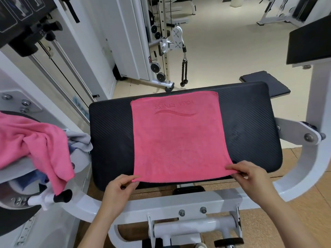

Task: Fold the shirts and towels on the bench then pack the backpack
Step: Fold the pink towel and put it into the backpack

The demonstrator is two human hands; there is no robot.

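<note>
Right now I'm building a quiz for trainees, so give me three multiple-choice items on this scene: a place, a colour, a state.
1. Where does the spread towel lie? A on the floor; B on the black bench pad; C in a backpack.
2. What colour is it? A pink; B green; C white.
3. What do the left hand and right hand do? A hang idle; B pinch the towel's near corners; C grip a handle.
Answers: B, it lies flat on the pad; A, it is plainly pink; B, each hand pinches one corner.
</note>
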